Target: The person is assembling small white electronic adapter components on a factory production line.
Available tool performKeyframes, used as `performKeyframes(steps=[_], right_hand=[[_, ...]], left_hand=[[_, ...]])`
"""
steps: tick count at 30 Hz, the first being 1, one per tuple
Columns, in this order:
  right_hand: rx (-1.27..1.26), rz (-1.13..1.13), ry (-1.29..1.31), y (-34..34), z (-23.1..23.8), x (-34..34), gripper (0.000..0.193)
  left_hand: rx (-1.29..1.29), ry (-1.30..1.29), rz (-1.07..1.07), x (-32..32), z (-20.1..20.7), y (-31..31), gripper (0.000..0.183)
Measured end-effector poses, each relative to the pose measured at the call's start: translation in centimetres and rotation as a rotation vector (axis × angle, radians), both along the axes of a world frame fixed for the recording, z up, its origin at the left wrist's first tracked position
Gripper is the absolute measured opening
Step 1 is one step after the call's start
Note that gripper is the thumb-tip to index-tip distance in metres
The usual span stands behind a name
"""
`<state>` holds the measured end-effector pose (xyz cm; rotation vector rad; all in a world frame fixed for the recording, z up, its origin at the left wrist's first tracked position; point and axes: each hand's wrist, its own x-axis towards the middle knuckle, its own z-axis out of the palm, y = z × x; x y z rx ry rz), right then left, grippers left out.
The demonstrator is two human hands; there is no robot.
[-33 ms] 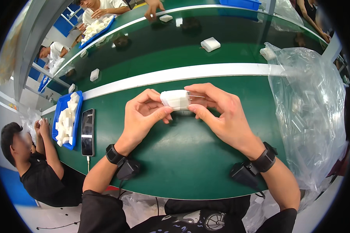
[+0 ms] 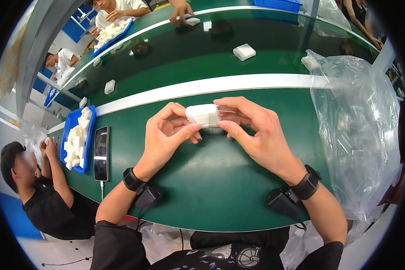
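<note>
Above the middle of the green table, my left hand pinches a white block with rounded edges between thumb and fingers. From the right, my right hand grips a clear plastic sleeve with thumb and forefinger. The open side of this sleeve sits around the block's right end, and its thin edges show between my right fingers. How far the block reaches inside is hard to make out. Both hands are closed, with their fingertips close together.
At the left lie a blue tray of white blocks and a phone on a cable. A large clear bag of plastic sleeves hangs at the right. Beyond a white rail, several white blocks rest on a green belt. Other people sit left and far.
A co-worker's hand at the far side has shifted slightly to the right, toward a white block. My own hands and what they hold show no visible movement.
</note>
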<state>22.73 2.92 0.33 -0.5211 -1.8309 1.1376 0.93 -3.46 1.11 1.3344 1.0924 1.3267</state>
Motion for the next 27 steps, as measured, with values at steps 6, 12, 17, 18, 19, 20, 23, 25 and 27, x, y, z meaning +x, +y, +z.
performKeyframes(steps=[6, 12, 17, 18, 19, 20, 23, 25, 27], right_hand=[[-0.116, 0.040, 0.023, -0.3, -0.1, -0.2, 0.027], [0.140, -0.027, -0.088, -1.6, 0.4, -0.6, 0.026], [0.097, -0.017, -0.086, -1.8, 0.5, -0.5, 0.027], [0.104, -0.024, -0.072, -1.6, 0.1, -0.5, 0.029], [0.107, -0.024, -0.075, -1.5, -0.2, -0.7, 0.029], [0.131, -0.055, -0.033, -1.6, -0.3, -1.0, 0.033], [0.130, -0.090, -0.013, -1.6, -0.1, -1.1, 0.041], [0.048, -0.046, 0.000, -1.4, -0.5, -1.0, 0.048], [0.048, -0.036, -0.038, -1.3, -0.2, -0.7, 0.052]], left_hand=[[0.060, 0.000, 0.085, 0.4, -0.3, 0.1, 0.014], [0.120, 0.030, -0.022, 0.2, -0.9, -0.5, 0.014], [0.154, 0.014, -0.050, 0.4, -0.8, -0.5, 0.018], [0.123, 0.040, -0.041, 0.7, -0.2, -0.5, 0.022], [0.092, 0.066, -0.033, 0.8, 0.0, -0.4, 0.026], [0.092, 0.065, -0.029, 0.7, -0.2, -0.4, 0.026], [0.319, 0.150, 0.004, 0.4, -1.0, -0.3, 0.034], [0.353, 0.131, 0.016, 0.7, -0.7, -0.5, 0.040], [0.280, 0.045, 0.009, 0.8, -0.3, -0.7, 0.043]])
